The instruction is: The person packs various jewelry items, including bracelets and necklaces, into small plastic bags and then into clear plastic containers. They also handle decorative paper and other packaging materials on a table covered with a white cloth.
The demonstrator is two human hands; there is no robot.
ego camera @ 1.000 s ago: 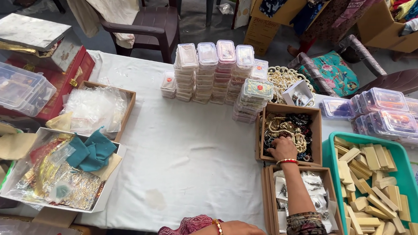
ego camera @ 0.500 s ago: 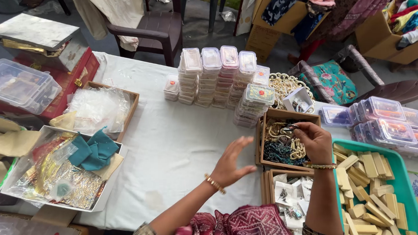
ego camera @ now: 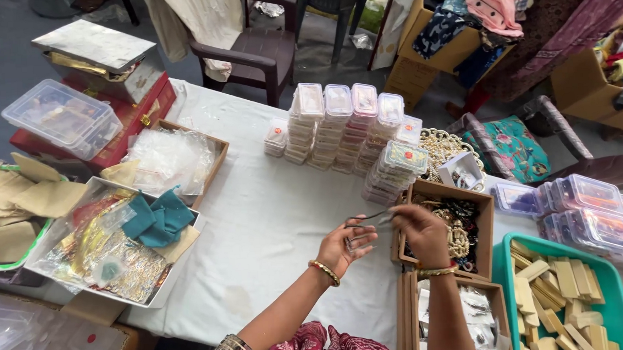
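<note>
Right hand [ego camera: 422,227] pinches a thin dark chain [ego camera: 368,217], probably a necklace, above the white surface [ego camera: 271,220]; left hand [ego camera: 340,250] lies open beneath, touching it; a loose grip could drop it tangling

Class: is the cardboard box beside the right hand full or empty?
Full: the box holds a heap of beaded jewellery, next to the right hand.
</note>
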